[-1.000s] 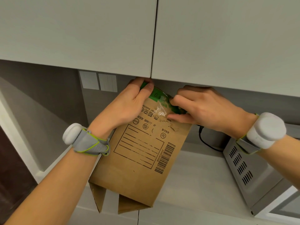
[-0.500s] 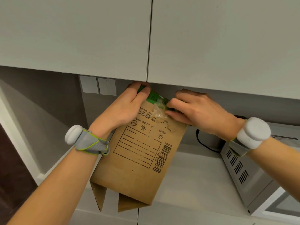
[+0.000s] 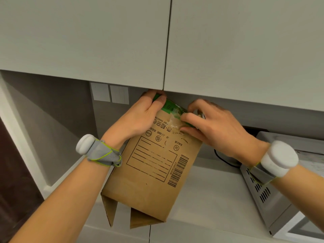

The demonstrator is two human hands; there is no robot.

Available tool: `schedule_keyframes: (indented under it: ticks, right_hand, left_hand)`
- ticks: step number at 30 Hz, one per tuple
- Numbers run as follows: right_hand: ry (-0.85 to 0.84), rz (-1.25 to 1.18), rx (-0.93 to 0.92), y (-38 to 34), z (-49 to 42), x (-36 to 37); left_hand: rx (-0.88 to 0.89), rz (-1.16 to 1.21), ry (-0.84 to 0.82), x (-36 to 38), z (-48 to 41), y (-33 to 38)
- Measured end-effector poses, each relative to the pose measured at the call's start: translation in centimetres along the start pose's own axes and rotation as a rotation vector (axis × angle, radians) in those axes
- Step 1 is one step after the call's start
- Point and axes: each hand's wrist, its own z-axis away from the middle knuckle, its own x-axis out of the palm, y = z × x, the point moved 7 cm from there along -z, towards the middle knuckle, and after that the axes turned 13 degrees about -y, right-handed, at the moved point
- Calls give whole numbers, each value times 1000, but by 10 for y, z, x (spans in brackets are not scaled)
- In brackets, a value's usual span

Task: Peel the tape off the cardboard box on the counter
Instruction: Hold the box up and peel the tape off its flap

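Apparently R hand [image 3: 216,131] pinches tape [image 3: 172,121], box [image 3: 154,174] held

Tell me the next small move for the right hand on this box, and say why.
Probably a short pull of the tape down along the face of the cardboard box. The right hand pinches a lifted, crinkled end near the top edge, and the left hand grips the top corner, steadying the box, so peeling looks ready.
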Motion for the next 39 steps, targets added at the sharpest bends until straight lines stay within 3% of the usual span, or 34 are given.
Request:
schedule_keyframes:
  ticks: [5, 17, 31, 39]
  right_hand:
    - [86, 163, 21, -20, 8, 5]
    - [50, 218, -10, -33, 0, 9]
    - [89, -72, 32, -10, -3, 11]
    - [-40, -358, 47, 0, 3, 12]
  left_hand:
    - [8, 2, 3, 0, 0, 1]
    - [12, -3, 7, 0, -2, -2]
    - [13, 11, 1, 0, -3, -1]
    - [13, 17, -4, 0, -2, 0]
